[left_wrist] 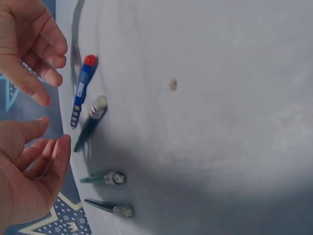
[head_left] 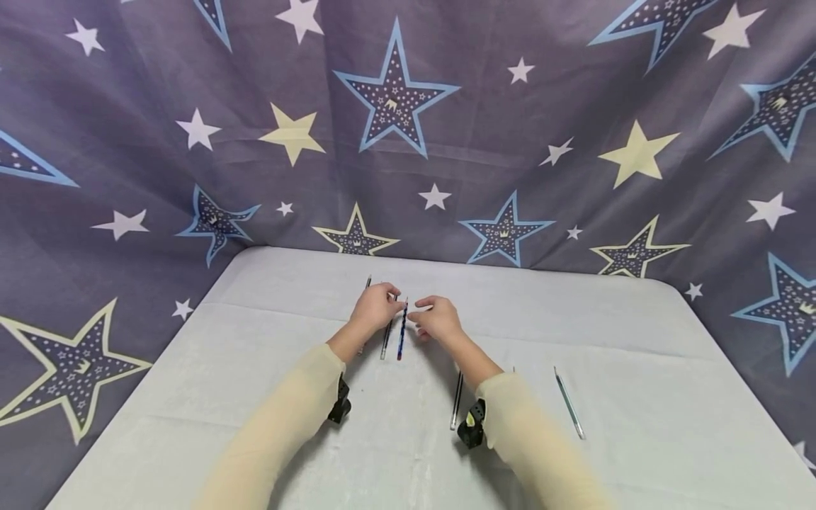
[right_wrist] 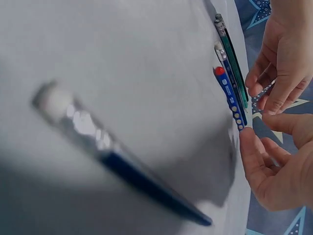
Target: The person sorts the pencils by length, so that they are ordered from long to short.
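Observation:
A blue pencil with a red end (head_left: pixel 401 340) lies on the white cloth between the hands, a row of pale dots along its far part (right_wrist: pixel 236 115). My left hand (head_left: pixel 376 309) hovers over the far part of the pencils, its thumb close to the blue pencil's tip. Just right of that tip is my right hand (head_left: pixel 438 319), its fingers loosely bent and nothing between them. Left of the blue pencil lies a dark pencil with a pale eraser (head_left: pixel 385 343). Another pencil (head_left: pixel 368 282) shows farther left, partly covered by my left hand.
Near my right forearm lie a dark pencil (head_left: pixel 456 404) and a green pencil (head_left: pixel 569 402); a further pencil tip (head_left: pixel 513 369) peeks out behind the sleeve. A star-patterned curtain (head_left: pixel 408 177) hangs behind the white-covered table (head_left: pixel 191 397).

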{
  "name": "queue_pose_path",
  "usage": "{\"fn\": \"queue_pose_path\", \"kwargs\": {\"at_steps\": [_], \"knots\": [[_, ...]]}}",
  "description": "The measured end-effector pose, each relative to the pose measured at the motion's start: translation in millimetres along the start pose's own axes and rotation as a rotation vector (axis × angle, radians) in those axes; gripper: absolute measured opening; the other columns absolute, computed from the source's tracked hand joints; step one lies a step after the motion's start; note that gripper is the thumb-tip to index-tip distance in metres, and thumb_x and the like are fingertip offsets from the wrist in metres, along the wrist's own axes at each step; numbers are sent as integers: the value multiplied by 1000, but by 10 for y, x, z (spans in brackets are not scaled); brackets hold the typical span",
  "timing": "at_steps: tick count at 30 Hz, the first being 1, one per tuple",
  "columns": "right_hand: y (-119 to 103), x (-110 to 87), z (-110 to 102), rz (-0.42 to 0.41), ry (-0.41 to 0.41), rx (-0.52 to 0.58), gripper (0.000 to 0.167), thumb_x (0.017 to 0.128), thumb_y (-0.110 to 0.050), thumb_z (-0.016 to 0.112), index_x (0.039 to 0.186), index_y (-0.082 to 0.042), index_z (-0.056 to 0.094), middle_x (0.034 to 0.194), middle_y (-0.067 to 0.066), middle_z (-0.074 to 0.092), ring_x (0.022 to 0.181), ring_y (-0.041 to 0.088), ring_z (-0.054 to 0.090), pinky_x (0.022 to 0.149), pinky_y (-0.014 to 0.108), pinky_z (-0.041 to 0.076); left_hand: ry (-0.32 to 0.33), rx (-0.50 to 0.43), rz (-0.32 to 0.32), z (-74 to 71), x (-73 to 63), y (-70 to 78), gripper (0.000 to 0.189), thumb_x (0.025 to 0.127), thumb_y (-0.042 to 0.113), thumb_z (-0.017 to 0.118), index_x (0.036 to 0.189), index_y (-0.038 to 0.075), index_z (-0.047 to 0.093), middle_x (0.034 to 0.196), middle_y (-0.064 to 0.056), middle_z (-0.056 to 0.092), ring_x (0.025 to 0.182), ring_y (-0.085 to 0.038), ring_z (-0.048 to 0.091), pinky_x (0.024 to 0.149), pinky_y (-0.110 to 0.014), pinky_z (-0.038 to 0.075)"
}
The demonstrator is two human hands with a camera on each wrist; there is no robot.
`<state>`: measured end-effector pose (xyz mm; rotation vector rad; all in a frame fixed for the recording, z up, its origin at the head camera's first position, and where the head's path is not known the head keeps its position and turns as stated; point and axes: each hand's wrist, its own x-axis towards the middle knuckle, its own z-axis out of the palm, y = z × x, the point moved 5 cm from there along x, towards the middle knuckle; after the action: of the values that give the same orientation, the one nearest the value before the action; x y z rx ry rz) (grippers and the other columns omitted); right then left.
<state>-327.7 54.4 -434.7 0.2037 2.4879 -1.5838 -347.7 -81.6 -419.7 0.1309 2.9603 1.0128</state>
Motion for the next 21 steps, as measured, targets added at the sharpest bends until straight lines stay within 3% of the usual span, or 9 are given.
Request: {"fn": "queue_pose_path", "kwargs": {"at_steps": [10,17,21], "knots": [[-24,-118,-242,-16,1,-67,36,84,-17,69,116,-4,61,92,13,67,57,16,62,57,30,57,-62,-17,15,28,-82,113,31,88,25,65,113,7,63,89,-6,67,66,-13,59,61,-26,49],[50,-171,-377,-33,-4,-110,35,85,-19,68,115,-4,61,92,13,65,55,13,59,56,31,57,-71,-44,45,48,-139,198,32,86,27,66,111,6,64,90,-7,68,73,-16,61,67,-30,51],[99,-216,-455,-39,5,-136,35,85,-21,68,115,-4,61,94,13,65,56,13,60,56,29,57,-96,-55,75,72,-187,253,33,87,27,66,111,4,64,88,-7,67,72,-15,60,64,-28,50]]}}
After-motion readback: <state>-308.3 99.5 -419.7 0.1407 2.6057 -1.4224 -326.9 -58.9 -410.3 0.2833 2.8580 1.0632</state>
